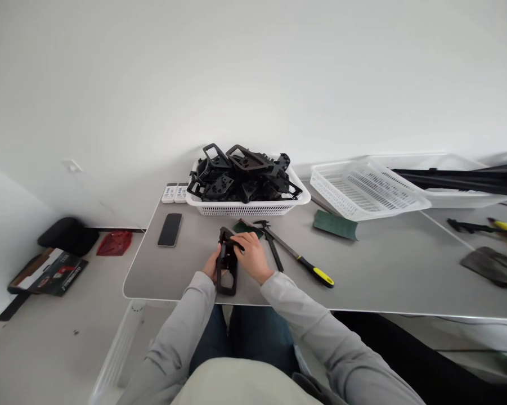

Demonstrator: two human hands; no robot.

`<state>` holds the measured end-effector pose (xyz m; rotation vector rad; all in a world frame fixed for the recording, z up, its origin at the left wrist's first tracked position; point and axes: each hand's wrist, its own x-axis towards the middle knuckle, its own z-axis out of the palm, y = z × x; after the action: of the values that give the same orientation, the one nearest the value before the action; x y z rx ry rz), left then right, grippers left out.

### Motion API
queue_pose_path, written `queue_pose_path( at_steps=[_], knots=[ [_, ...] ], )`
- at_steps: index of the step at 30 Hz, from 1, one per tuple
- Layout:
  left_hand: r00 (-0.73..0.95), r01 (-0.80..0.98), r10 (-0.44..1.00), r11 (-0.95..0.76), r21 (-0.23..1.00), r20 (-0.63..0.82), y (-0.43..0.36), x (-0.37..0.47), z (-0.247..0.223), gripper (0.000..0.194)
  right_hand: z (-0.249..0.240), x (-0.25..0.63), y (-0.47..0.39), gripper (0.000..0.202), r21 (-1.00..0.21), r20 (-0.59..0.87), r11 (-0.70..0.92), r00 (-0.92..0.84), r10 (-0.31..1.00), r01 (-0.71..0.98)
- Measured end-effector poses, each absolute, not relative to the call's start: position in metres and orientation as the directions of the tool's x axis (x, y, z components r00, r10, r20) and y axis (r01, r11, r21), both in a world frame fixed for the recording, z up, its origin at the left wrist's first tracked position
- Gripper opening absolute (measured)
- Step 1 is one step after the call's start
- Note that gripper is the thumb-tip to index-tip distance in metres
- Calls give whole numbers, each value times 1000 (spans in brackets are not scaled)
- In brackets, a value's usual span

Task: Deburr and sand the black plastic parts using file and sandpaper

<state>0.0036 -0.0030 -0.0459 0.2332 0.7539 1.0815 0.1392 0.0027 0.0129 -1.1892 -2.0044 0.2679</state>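
Observation:
My left hand [213,264] grips a black plastic frame part [227,286] by its left side, near the table's front edge. The part stands lengthwise, with openings in its middle and lower end. Over its upper right side is my right hand [253,256], its fingers closed on a small dark piece [238,246] whose kind I cannot make out. Just beyond my hands lie a black caliper [273,250], a file [316,274] with a yellow-and-black handle, and a green sheet [253,229], partly hidden by my right hand.
A white basket [248,210] heaped with black plastic parts [248,174] stands against the wall. Left are a phone [170,229] and small white boxes [175,193]. Right are a curved green sheet [335,224], a tilted white basket [363,188] and a grey glove [492,267].

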Motion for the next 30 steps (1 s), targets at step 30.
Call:
queue_pose_path(
  at_steps=[30],
  knots=[
    [219,-731,848,470,495,-482,-4,4,-40,34,-7,120,5,28,-313,345,553,-450,824,772]
  ],
)
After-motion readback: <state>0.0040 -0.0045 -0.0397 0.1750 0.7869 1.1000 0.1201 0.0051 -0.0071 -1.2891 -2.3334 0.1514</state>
